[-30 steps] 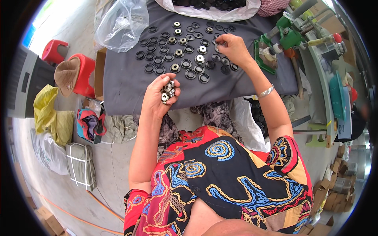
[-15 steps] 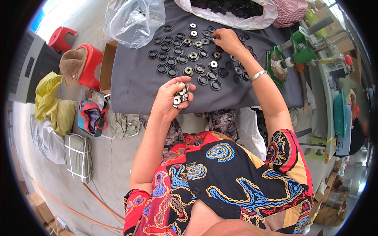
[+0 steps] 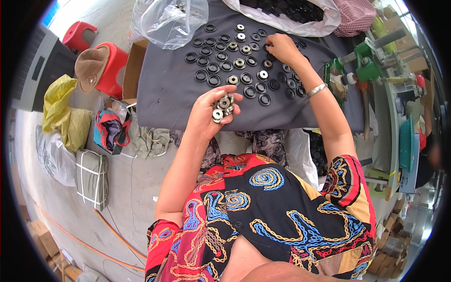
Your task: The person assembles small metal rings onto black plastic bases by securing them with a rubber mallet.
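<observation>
Cupped palm up near the cloth's front edge, my left hand (image 3: 203, 114) holds several small silver metal bearings (image 3: 223, 104), its fingers curled round them. Beyond it, black rings (image 3: 213, 80) lie in loose rows on the dark grey cloth (image 3: 164, 89). Some rings have a bearing seated in the middle, like the seated bearing (image 3: 239, 63). My right hand (image 3: 285, 50) is over the far right of the rows, its fingertips pinched together down at a black ring. What is between those fingertips is hidden.
A clear plastic bag (image 3: 176, 23) sits at the cloth's far left, and a white sack (image 3: 324, 28) of black parts at the far side. A green metal hand press (image 3: 366, 63) stands on the right. Red stools (image 3: 112, 70) are on the floor to the left.
The view has shifted slightly, so the cloth and rings sit further right and higher. My right hand stays at nearly the same rings. My left hand has opened a little round the bearings.
</observation>
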Available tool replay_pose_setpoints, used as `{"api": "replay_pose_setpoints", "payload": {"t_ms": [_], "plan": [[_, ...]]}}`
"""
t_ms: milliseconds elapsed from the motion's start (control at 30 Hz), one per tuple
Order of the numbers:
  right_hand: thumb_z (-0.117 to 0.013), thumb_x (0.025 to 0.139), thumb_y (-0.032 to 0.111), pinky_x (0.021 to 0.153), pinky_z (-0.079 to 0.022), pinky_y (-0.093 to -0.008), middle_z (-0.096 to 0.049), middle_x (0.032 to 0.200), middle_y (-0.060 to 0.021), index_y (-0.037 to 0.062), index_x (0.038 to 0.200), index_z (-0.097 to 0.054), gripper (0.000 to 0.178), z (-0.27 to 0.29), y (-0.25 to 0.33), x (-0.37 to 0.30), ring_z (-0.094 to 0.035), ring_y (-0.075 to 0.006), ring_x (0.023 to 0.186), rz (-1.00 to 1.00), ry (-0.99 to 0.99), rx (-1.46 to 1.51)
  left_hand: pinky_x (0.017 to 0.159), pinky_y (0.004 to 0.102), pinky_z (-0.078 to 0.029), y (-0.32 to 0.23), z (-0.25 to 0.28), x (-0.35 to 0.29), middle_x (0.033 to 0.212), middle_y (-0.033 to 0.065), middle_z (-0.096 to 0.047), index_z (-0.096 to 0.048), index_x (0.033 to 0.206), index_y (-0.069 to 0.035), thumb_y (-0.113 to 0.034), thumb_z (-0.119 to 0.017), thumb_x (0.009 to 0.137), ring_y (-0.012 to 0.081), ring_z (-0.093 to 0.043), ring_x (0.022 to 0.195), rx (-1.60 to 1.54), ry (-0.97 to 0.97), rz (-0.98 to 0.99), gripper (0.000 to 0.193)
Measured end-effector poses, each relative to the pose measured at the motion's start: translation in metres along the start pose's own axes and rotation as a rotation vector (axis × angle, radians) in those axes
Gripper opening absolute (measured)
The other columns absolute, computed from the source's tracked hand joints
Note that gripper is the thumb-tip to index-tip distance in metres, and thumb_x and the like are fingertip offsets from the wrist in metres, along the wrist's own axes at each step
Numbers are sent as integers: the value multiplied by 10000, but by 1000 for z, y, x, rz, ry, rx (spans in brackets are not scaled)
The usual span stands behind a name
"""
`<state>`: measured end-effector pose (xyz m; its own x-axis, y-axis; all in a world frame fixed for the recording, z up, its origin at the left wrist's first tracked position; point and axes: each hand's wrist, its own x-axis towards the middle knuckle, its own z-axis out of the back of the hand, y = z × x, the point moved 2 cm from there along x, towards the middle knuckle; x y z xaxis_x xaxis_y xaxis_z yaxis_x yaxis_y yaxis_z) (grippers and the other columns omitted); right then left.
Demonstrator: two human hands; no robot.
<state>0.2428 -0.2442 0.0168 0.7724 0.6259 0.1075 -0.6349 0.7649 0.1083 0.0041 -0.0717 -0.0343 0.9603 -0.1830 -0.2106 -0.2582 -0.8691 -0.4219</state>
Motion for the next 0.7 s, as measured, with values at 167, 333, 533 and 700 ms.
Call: {"api": "replay_pose_setpoints", "payload": {"t_ms": [167, 333, 533, 700], "plan": [[-629, 789, 149, 756, -504, -415, -615, 907, -136, 41, 935, -659, 185, 28, 56, -34, -616, -331, 862, 143, -223, -20, 373, 256, -389, -2, 1, 2, 973, 221, -619, -490, 1194, 68, -237, -375, 968, 289, -618, 695, 24, -32, 24, 397], [-595, 817, 192, 722, -511, -396, -590, 835, -127, 31, 812, -642, 168, 27, 141, -83, -620, -308, 797, 438, 40, 423, 349, 272, -341, -2, 1, 3, 902, 181, -615, -536, 1042, 1, -314, -357, 992, 290, -614, 678, -17, -45, 12, 366], [-581, 836, 98, 661, -501, -391, -562, 785, -117, 23, 849, -635, 93, 12, 156, -90, -627, -282, 729, 381, 73, 328, 319, 275, -319, 0, -4, 5, 756, 142, -602, -513, 929, -44, -312, -375, 992, 289, -594, 565, 55, -147, 4, 307], [-552, 714, 88, 712, -511, -414, -649, 757, -203, -19, 805, -648, 170, 18, 163, -86, -656, -312, 744, 127, 254, 601, 314, 262, -326, 0, -6, 1, 745, 137, -605, -520, 953, -56, -321, -367, 997, 270, -587, 533, 73, -151, 17, 310]]}}
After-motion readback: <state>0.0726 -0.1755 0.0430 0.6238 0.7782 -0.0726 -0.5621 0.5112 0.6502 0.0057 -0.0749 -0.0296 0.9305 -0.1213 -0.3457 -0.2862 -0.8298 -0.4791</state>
